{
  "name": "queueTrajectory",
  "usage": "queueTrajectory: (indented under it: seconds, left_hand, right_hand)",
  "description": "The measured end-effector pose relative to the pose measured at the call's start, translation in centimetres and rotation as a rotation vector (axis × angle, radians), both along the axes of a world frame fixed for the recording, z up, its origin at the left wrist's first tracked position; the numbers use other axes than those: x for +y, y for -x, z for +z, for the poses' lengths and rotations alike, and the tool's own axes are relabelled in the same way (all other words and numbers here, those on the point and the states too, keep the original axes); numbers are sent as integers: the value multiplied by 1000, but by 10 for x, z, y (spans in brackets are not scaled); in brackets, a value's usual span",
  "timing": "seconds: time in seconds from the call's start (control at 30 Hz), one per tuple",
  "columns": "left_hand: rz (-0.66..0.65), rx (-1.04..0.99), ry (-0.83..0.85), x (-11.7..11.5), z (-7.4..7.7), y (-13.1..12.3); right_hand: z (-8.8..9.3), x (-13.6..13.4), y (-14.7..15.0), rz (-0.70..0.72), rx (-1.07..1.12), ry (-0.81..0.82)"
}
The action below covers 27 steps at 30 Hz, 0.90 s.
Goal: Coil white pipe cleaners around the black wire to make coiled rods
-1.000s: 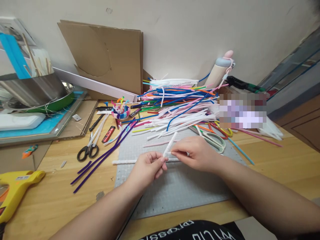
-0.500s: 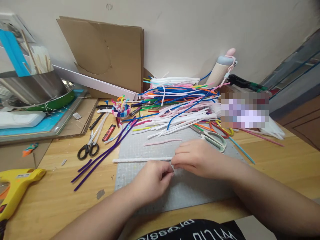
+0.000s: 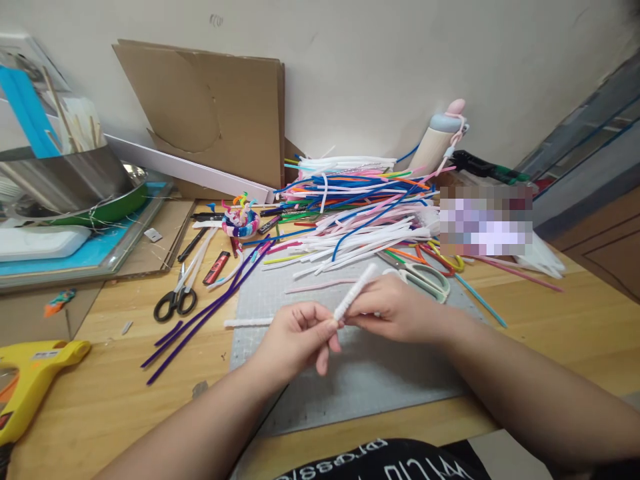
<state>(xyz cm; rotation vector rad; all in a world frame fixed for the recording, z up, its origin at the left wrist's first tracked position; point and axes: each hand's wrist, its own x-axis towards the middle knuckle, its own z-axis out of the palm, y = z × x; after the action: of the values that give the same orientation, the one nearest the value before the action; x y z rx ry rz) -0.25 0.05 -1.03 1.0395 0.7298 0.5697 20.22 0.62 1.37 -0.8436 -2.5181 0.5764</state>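
Observation:
Above the grey cutting mat (image 3: 310, 397) my left hand (image 3: 305, 333) pinches the lower end of a white pipe cleaner (image 3: 356, 292) that slants up to the right. My right hand (image 3: 387, 310) is closed beside it, thumb and fingers against the same pipe cleaner near its lower part; the exact contact is partly hidden. Another white pipe cleaner piece (image 3: 247, 323) lies flat on the mat, running behind my left hand. Farther back a pale pink pipe cleaner (image 3: 320, 286) rests on the mat.
A heap of coloured pipe cleaners (image 3: 370, 233) lies at the back, near light-handled scissors (image 3: 425, 280). Black-handled scissors (image 3: 175, 303) and purple pipe cleaners (image 3: 200, 320) are left of the mat. A yellow glue gun (image 3: 40, 373) is at far left; a bottle (image 3: 433, 147) stands by the wall.
A white pipe cleaner now shows raised and slanting between my hands. My left hand has shifted slightly left and up, covering more of the white piece on the mat.

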Motion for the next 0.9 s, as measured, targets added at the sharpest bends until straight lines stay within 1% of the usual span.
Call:
queueTrajectory:
  seconds: [0.1,0.2,0.27,0.33,0.4,0.43,0.47,0.5,0.53,0.6,0.63,0.7,0.77,0.83,0.9]
  left_hand:
    - [128,81,-39,2,-1,-2]
    - [160,216,-120,-1,-1,-3]
    - [112,341,-261,-3,-1,-3]
    - [29,469,-471,-5,-1,-1]
    - [-77,540,-677,-7,0,0]
    - [-136,540,-750,-8,1,0]
    - [-193,524,-787,-9,2,1]
    - [-249,496,-778,-11,3,1]
    - [-301,459,-719,-13,5,0]
    - [-365,370,-487,-16,7,0]
    - [-369,317,-353,-17,7,0]
    - [-308,205,-155,-17,7,0]
    - [-182,114,-88,-14,5,-1]
    - [-58,67,-79,-9,2,-1]
    - [34,63,-84,-5,1,-1]
  right_hand:
    - [3,-8,5,-60,-137,-242]
    - [6,-15,10,-60,-200,-393]
    - [8,-17,11,-57,-209,-439]
    - [10,-17,10,-61,-217,-440]
    - [11,-14,8,-52,-242,-389]
    - [12,-13,6,-32,-257,-343]
    - [11,-11,3,-3,-269,-282]
    - [11,-8,1,34,-270,-208]
    - [10,-6,-1,76,-257,-126]
    - [8,-1,-5,163,-197,39]
    - [6,1,-6,196,-159,112]
    - [5,3,-7,220,-94,211]
    - [5,3,-6,167,-64,222]
    - [6,1,-4,94,-82,158]
    - [8,-3,0,37,-145,39]
